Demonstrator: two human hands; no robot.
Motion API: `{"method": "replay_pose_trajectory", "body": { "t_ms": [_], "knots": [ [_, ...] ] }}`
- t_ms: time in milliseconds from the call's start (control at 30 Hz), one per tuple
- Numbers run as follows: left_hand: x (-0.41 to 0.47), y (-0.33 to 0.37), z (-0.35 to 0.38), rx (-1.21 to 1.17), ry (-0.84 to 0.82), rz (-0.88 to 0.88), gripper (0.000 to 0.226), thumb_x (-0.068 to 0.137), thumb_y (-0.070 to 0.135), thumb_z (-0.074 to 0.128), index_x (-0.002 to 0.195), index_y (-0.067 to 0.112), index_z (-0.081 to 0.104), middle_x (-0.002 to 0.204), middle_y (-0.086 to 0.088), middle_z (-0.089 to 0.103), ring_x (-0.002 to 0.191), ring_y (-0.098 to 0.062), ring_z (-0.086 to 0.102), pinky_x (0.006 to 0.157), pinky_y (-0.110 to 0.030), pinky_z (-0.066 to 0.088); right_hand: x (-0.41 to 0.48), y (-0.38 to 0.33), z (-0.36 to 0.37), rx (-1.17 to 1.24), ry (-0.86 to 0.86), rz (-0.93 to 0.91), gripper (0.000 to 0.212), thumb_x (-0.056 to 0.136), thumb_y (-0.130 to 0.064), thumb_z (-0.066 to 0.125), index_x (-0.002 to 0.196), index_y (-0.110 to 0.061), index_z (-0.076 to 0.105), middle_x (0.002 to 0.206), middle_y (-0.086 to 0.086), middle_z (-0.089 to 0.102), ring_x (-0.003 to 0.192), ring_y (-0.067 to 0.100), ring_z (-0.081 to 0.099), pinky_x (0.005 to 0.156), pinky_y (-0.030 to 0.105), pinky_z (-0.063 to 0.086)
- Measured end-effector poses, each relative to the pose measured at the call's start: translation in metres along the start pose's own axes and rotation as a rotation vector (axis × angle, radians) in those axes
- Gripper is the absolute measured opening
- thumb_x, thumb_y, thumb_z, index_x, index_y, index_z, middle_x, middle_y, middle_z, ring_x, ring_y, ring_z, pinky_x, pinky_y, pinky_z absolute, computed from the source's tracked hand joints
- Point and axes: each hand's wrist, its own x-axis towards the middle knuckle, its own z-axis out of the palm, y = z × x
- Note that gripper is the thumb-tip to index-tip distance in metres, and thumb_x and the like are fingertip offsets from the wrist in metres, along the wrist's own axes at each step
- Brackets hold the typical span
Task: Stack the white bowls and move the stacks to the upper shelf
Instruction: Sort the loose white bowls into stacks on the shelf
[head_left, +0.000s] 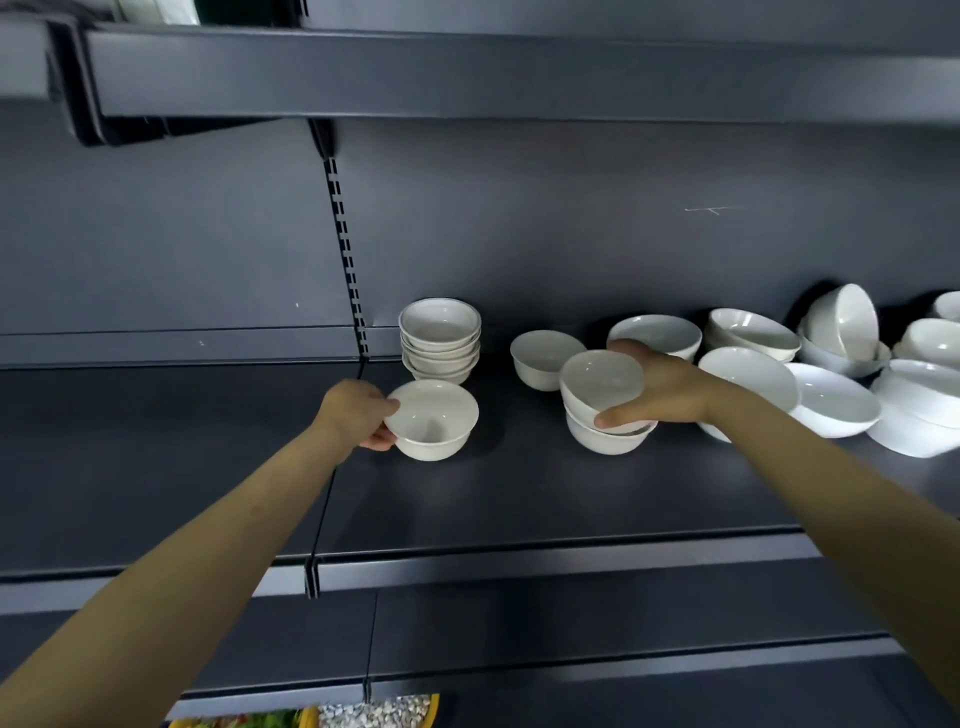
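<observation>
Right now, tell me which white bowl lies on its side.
The bowl toward the right rear, propped in another bowl, mouth facing sideways; the others open upward.

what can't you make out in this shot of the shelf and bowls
Head view, upper shelf: seen from below, its top is hidden by its own front edge.
Head view, rightmost bowls: cut off by the frame edge, so uncountable.
Head view, left hand: its fingertips hide under the single bowl it grips.
Head view, right hand: with the tilted bowl it holds, it covers part of the lower bowl.
</observation>
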Motion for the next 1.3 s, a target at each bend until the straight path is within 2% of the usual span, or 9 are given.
{"method": "replay_pose_trajectory", "body": {
  "t_ms": [100, 200, 433, 667, 733, 867, 1000, 1167, 1300],
  "knots": [
    [0.004, -0.006, -0.005, -0.025, -0.013, -0.001, 0.012, 0.096, 0.007, 0.058, 0.085, 0.001, 0.057, 0.07, -0.017, 0.059, 0.057, -0.022, 0.059, 0.038, -0.022, 0.052, -0.001, -0.011, -0.001, 0.019, 0.045, -0.003, 0.116, 0.053, -0.063, 0.083, 0.147, -0.028, 0.027, 0.139, -0.009, 0.046, 0.124, 0.015, 0.046, 0.097, 0.029, 0.04],
    [0.01, -0.011, -0.008, -0.045, -0.037, 0.008, 0.012, 0.095, 0.01, 0.06, 0.087, 0.002, 0.058, 0.071, -0.017, 0.06, 0.057, -0.022, 0.06, 0.039, -0.022, 0.052, 0.0, -0.024, -0.003, 0.003, 0.075, -0.026, 0.113, 0.055, -0.064, 0.081, 0.148, -0.032, 0.026, 0.142, -0.011, 0.043, 0.126, 0.015, 0.045, 0.1, 0.031, 0.041],
    [0.017, -0.02, -0.017, -0.111, -0.045, -0.006, 0.014, 0.095, 0.013, 0.061, 0.085, 0.003, 0.059, 0.074, -0.016, 0.061, 0.06, -0.022, 0.061, 0.041, -0.022, 0.053, 0.003, -0.052, 0.008, -0.005, 0.027, -0.103, 0.104, 0.065, -0.056, 0.082, 0.149, -0.035, 0.025, 0.144, -0.012, 0.04, 0.131, 0.013, 0.041, 0.105, 0.029, 0.036],
    [0.015, -0.027, -0.026, -0.125, -0.039, -0.027, 0.017, 0.095, 0.016, 0.062, 0.099, -0.001, 0.06, 0.076, -0.015, 0.063, 0.061, -0.021, 0.063, 0.043, -0.023, 0.054, 0.013, -0.064, 0.022, 0.02, -0.041, -0.133, 0.108, 0.058, -0.059, 0.083, 0.147, -0.04, 0.024, 0.142, -0.016, 0.04, 0.127, 0.011, 0.043, 0.106, 0.03, 0.038],
    [0.014, -0.027, -0.026, -0.13, -0.04, -0.031, 0.018, 0.095, 0.016, 0.062, 0.1, -0.002, 0.061, 0.075, -0.014, 0.062, 0.061, -0.02, 0.062, 0.044, -0.023, 0.054, 0.015, -0.066, 0.026, 0.011, -0.068, -0.118, 0.112, 0.05, -0.067, 0.079, 0.144, -0.045, 0.024, 0.138, -0.017, 0.044, 0.126, 0.011, 0.044, 0.106, 0.033, 0.039],
    [0.012, -0.027, -0.025, -0.163, -0.039, -0.058, 0.016, 0.096, 0.017, 0.061, 0.095, 0.001, 0.06, 0.074, -0.013, 0.062, 0.061, -0.019, 0.062, 0.044, -0.023, 0.055, 0.02, -0.063, 0.04, -0.079, -0.047, -0.103, 0.111, 0.041, -0.078, 0.073, 0.138, -0.055, 0.024, 0.138, -0.008, 0.041, 0.13, 0.02, 0.037, 0.108, 0.041, 0.038],
    [0.012, -0.031, -0.021, -0.25, -0.035, -0.102, 0.017, 0.096, 0.022, 0.061, 0.096, 0.005, 0.058, 0.079, -0.013, 0.063, 0.067, -0.021, 0.065, 0.048, -0.025, 0.058, 0.013, -0.06, 0.046, -0.106, -0.06, -0.075, 0.111, 0.044, -0.074, 0.071, 0.14, -0.056, 0.019, 0.145, 0.001, 0.029, 0.136, 0.025, 0.026, 0.112, 0.044, 0.032],
    [0.013, -0.038, -0.013, -0.354, -0.048, -0.157, 0.019, 0.096, 0.028, 0.061, 0.092, 0.009, 0.058, 0.074, -0.011, 0.059, 0.067, -0.023, 0.067, 0.052, -0.029, 0.06, 0.007, -0.056, 0.052, -0.115, -0.071, -0.103, 0.102, 0.06, -0.06, 0.081, 0.143, -0.052, 0.022, 0.146, 0.002, 0.03, 0.134, 0.024, 0.029, 0.112, 0.041, 0.03],
    [0.012, -0.037, -0.007, -0.38, -0.036, -0.144, 0.025, 0.096, 0.029, 0.061, 0.101, 0.005, 0.058, 0.074, -0.011, 0.057, 0.067, -0.024, 0.066, 0.055, -0.03, 0.06, 0.007, -0.045, 0.054, -0.077, -0.093, -0.079, 0.106, 0.052, -0.068, 0.077, 0.14, -0.055, 0.02, 0.143, 0.0, 0.035, 0.131, 0.023, 0.033, 0.11, 0.044, 0.032]
  ]
}}
